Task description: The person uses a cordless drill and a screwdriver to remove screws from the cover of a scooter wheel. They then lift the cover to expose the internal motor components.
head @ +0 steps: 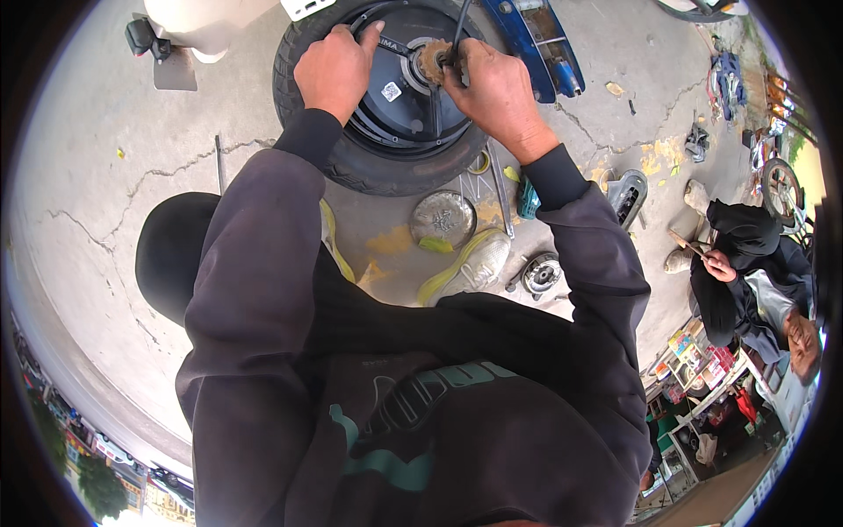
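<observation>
A hub-motor wheel (395, 125) with a black tyre lies flat on the ground before me, its dark motor cover facing up. A rusty brown toothed ring (431, 60) surrounds the axle. My left hand (336, 71) rests over the left side of the wheel, fingers curled at the rim and thumb raised; its fingertips are partly hidden. At the axle, my right hand (494, 89) grips a black cable (463, 21) that runs up past the wheel's far edge. A round metal dish (428, 221) of small screws sits on the ground below the tyre.
A blue metal frame part (543, 49) lies right of the wheel. Near my shoe (484, 260) are a metal bar (502, 197), a teal basket (528, 197) and a round metal part (541, 273). A seated person (744, 277) holds a stick-like object at right.
</observation>
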A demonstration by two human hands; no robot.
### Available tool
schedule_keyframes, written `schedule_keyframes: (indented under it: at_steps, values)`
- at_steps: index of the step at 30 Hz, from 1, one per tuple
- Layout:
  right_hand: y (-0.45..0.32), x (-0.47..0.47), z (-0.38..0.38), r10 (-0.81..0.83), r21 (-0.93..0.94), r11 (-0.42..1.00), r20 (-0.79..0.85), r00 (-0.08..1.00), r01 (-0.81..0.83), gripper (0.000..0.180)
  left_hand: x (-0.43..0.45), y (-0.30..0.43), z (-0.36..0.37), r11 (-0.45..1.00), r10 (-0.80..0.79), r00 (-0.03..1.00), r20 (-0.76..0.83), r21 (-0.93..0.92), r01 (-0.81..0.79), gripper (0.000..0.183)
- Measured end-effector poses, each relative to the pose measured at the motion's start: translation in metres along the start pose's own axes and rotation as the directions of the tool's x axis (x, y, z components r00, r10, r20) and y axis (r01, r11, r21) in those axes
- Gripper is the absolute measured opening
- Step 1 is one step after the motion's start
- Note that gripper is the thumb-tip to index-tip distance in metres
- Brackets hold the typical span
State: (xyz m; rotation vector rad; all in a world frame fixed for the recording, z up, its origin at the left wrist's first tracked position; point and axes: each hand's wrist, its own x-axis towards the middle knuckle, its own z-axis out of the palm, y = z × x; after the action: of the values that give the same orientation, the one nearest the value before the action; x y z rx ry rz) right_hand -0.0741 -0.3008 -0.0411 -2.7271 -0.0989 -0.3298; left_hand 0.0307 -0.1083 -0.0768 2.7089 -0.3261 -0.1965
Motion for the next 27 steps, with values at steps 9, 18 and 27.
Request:
schedule_keyframes:
  at_steps: [9, 18, 27]
  values:
    - [-0.009, -0.001, 0.022, 0.034, -0.075, 0.996, -0.168, 0.985, -0.047, 0.025, 0.006, -0.003, 0.0, 1.0, -0.019, 1.0, 0.01, 0.0, 0.019, 0.067]
    - [-0.007, 0.008, 0.02, 0.119, -0.033, 0.992, -0.145, 0.982, -0.125, 0.024, 0.012, -0.01, 0.003, 0.999, 0.03, 1.0, -0.007, 0.03, -0.03, 0.071]
    - [0.009, 0.01, 0.014, 0.16, 0.159, 0.977, -0.126, 0.979, -0.139, 0.023, 0.013, -0.009, 0.003, 0.999, 0.04, 0.999, -0.003, 0.037, -0.04, 0.073]
